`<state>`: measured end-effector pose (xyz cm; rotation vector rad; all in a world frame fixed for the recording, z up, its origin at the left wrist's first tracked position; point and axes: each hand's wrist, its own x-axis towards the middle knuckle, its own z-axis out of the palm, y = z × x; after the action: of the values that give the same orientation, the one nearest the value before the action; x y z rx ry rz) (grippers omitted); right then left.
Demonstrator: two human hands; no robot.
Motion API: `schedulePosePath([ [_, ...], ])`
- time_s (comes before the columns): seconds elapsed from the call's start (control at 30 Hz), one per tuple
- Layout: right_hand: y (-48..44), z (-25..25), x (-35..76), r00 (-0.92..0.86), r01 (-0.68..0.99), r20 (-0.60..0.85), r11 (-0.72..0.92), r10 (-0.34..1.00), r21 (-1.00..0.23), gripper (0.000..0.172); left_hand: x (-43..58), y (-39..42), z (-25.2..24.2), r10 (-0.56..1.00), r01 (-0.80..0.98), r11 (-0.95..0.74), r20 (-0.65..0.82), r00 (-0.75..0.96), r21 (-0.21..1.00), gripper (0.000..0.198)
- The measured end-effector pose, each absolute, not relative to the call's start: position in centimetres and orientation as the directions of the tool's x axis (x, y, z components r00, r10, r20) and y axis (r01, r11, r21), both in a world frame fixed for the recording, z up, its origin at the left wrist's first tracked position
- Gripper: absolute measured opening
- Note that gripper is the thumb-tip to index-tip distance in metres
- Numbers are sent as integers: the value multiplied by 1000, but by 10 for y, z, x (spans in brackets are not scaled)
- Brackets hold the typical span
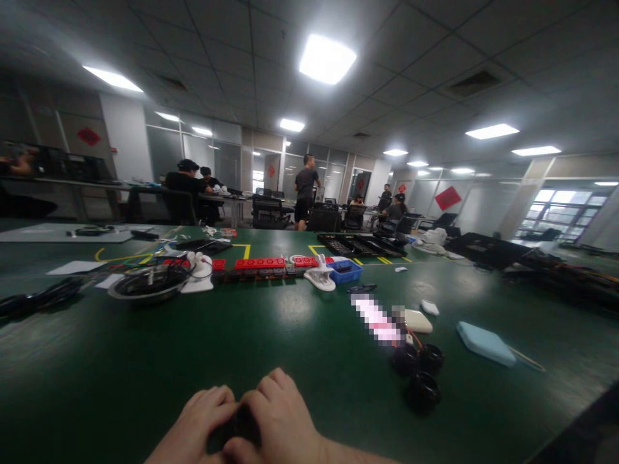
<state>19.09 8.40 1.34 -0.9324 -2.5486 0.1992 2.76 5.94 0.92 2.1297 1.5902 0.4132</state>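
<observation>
My left hand and my right hand are close together at the bottom of the head view, above the green table. Both are closed around a small black object. Fingers cover much of it, and its kind cannot be made out. To the right of my hands, several black round parts sit on the table, with an orange wire running near them.
A light blue case and a cream case lie to the right. Across the table stand a round metal tray with cables, a red strip and a blue bin. People are at desks beyond.
</observation>
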Motion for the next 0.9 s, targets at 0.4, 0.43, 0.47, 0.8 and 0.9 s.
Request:
schedulePosePath([
  [0.4, 86, 16, 195, -692, 572, 273, 739, 668, -355, 34, 24, 61, 7, 945, 792, -264, -17, 327, 551, 23],
  [0.43, 86, 17, 195, -688, 571, 272, 733, 673, -368, 35, 25, 61, 8, 944, 791, -260, -29, 330, 554, 23],
  [0.47, 86, 17, 196, -683, 573, 269, 726, 679, -380, 36, 25, 61, 9, 942, 790, -256, -39, 333, 557, 23],
  [0.8, 88, 15, 196, -661, 570, 237, 682, 712, -458, 35, 26, 60, 9, 945, 795, -248, -42, 324, 554, 21],
  [0.9, 88, 16, 196, -666, 571, 235, 687, 708, -450, 36, 25, 61, 8, 946, 780, -249, -27, 322, 575, 22],
])
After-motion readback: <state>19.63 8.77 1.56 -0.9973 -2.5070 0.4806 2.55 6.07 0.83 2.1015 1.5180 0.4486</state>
